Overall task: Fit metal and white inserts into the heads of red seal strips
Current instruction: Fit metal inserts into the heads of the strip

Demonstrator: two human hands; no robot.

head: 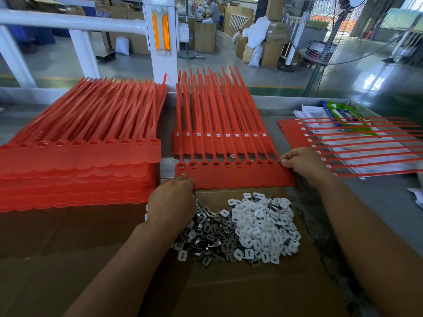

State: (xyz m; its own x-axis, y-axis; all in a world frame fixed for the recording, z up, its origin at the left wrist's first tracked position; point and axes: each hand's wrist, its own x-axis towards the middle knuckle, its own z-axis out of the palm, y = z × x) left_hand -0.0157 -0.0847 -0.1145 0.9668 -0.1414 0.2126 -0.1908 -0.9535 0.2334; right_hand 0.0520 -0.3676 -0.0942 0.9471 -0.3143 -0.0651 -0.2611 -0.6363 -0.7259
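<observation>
A red sheet of joined seal strips (235, 177) lies in front of me, its heads holding dark metal inserts. My left hand (171, 202) pinches the sheet's lower left edge. My right hand (302, 162) pinches its upper right corner by the last head. On the cardboard (251, 294) below lies a heap of metal inserts (208, 234) and a heap of white inserts (263, 227), partly mixed. Behind the sheet sits a stack of strips with white inserts (219, 138) fitted.
A tall stack of red strips with bare heads (77, 161) fills the left. Another red sheet (343, 145) lies crosswise at the right over papers and a packet (343, 115). White railing (68, 21) and a fan (343, 30) stand beyond the table.
</observation>
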